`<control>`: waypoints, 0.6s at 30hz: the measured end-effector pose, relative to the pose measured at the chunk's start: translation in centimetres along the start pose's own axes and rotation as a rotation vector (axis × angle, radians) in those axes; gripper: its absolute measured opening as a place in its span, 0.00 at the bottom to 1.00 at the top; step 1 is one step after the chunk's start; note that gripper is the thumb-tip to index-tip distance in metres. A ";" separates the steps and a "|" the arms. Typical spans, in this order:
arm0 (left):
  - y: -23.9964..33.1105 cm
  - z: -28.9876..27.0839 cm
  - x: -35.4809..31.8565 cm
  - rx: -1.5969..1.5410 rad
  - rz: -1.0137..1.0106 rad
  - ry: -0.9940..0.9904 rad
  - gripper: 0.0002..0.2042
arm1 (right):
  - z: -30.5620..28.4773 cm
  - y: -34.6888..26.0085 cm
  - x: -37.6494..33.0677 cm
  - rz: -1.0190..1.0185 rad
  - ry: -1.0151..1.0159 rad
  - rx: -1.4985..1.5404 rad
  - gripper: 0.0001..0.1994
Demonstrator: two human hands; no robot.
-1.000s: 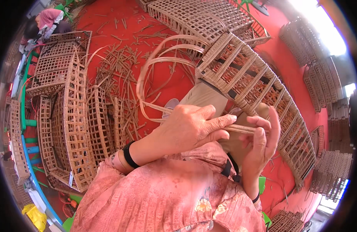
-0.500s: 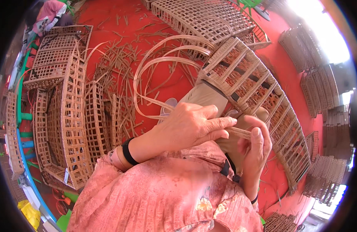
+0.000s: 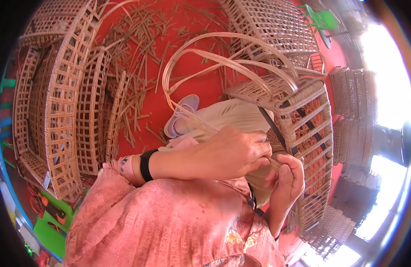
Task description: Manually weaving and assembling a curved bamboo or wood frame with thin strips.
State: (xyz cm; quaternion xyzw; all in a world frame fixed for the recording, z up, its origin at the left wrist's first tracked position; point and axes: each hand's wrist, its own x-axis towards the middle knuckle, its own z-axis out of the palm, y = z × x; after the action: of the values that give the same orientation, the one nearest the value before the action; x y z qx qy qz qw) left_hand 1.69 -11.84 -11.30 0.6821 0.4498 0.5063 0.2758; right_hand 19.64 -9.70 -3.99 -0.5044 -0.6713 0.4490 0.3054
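Note:
My left hand (image 3: 234, 153), with a black band at its wrist, has its fingers curled over pale rattan strips (image 3: 194, 118). From this hand the strips rise in wide loops to the end of a woven rattan basket (image 3: 310, 129) by my right knee. My right hand (image 3: 288, 180) pinches the short end of the strips between thumb and fingers, just right of my left fingertips. The two hands nearly meet above my lap. The basket has an open lattice side with spaced bars and a dark strap. The strip ends inside my fists are hidden.
More woven baskets (image 3: 65, 107) are stacked at the left, and another large basket (image 3: 272, 33) lies beyond. Cut rattan scraps (image 3: 141, 49) litter the red floor. A green stool (image 3: 52, 227) stands at the lower left, and stacked woven panels (image 3: 354, 98) line the right.
The view has shifted, and the basket at my knee now appears more upright. My left fingers, stretched along the strips before, are now curled on them. The hands have drawn closer together.

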 end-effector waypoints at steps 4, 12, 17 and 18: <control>-1.1 -1.5 0.2 -0.125 -0.037 0.012 0.07 | 1.5 -0.7 1.0 -0.003 0.019 -0.073 0.10; -2.7 -2.6 0.8 -0.178 -0.012 0.003 0.09 | 2.5 -0.9 2.2 0.001 0.022 -0.132 0.11; -3.3 -3.2 1.2 -0.229 -0.006 -0.022 0.09 | 2.8 -0.9 2.4 0.028 0.024 -0.117 0.11; -3.4 -3.1 1.1 -0.234 -0.006 -0.022 0.09 | 2.9 -0.9 2.4 0.031 0.023 -0.124 0.11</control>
State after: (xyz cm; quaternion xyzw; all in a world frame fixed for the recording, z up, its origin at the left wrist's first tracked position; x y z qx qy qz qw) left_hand -2.30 -9.57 -12.55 0.6494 0.3865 0.5471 0.3599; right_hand 16.04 -8.30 -4.49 -0.5380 -0.6863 0.4053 0.2744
